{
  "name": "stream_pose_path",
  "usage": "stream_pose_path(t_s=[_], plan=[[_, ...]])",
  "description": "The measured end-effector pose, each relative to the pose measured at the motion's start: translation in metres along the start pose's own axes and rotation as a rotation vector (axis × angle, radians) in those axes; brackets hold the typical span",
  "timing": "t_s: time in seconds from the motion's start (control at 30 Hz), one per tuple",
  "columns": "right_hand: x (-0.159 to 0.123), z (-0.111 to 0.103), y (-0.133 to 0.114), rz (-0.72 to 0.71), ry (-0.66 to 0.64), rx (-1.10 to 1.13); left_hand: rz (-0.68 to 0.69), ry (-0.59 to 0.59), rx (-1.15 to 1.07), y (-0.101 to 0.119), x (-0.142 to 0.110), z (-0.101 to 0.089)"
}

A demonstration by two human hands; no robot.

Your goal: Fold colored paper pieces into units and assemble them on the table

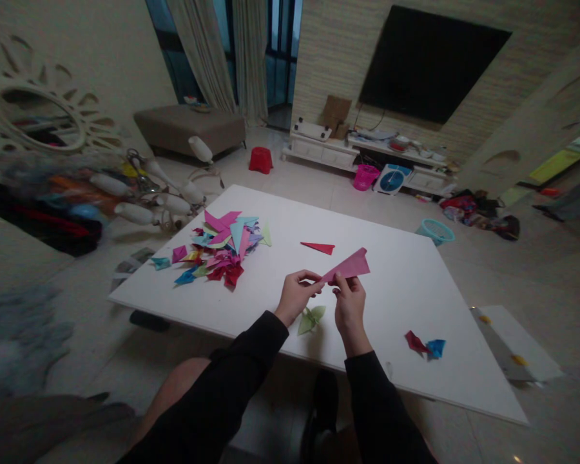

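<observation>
A pink paper plane (348, 265) is held above the white table (270, 309), its narrow tip toward the left. My left hand (299, 291) pinches that tip. My right hand (349, 303) grips the plane's lower edge near its middle, thumb on top. Just beyond lies a slim red paper plane (319, 247), flat on the tabletop. Below and between my wrists sits a light green folded paper piece (311, 319). To the right rest a dark red folded paper (416, 342) and a blue folded paper (435, 348), touching or nearly so.
A heap of colourful folded paper (227, 248) covers the table's left part. Beyond the table stand a red stool (260, 160), a pink basket (366, 176) and a blue fan (392, 178). A teal basket (435, 231) is by the right edge. A lamp with white shades (174, 203) stands left.
</observation>
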State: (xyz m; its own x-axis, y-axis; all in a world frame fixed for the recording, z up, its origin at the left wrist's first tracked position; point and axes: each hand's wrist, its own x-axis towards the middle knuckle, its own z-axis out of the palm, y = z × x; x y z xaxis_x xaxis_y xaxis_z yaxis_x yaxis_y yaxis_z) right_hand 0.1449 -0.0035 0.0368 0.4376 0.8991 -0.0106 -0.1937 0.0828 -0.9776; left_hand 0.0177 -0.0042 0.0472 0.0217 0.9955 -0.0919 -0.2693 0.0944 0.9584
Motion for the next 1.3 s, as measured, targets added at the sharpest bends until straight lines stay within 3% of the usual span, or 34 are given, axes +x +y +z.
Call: stream_pose_path(t_s=[0.1, 0.3, 1.3], plan=[[0.0001, -0.0002, 0.0002, -0.005, -0.001, 0.005, -0.005, 0.032, -0.032, -0.0003, 0.0003, 0.0004], [-0.0006, 0.0015, -0.0017, -0.004, -0.012, 0.021, -0.062, -0.012, -0.012, -0.0034, 0.0018, -0.0002], [-0.0014, 0.0013, 0.0010, -0.003, -0.025, 0.012, -0.036, 0.026, -0.014, 0.0025, -0.0001, 0.0010]])
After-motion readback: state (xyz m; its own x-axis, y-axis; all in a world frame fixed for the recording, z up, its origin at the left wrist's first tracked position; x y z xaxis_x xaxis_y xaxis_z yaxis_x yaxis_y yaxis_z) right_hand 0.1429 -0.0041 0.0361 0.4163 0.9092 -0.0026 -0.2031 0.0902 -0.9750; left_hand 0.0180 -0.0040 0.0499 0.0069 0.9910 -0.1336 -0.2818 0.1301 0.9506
